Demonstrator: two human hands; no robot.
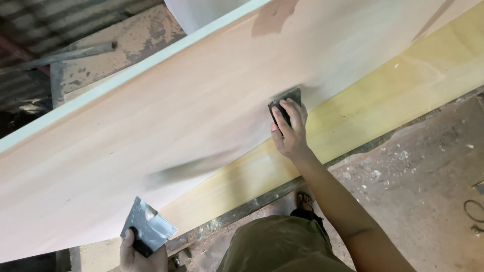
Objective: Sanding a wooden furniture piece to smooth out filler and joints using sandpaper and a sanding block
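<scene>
Left grip clamps metal scraper; right grip presses dark scraper on pale wood panel.

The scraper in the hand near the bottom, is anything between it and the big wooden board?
Nothing visible. The left hand holds the metal scraper at the near edge of the board, with no object between them. The right hand presses another scraper onto the board.

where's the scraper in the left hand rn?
Head view, bottom left: the left hand holds the flat metal scraper at the near edge of the pale wood panel, well left of the right hand.
</scene>
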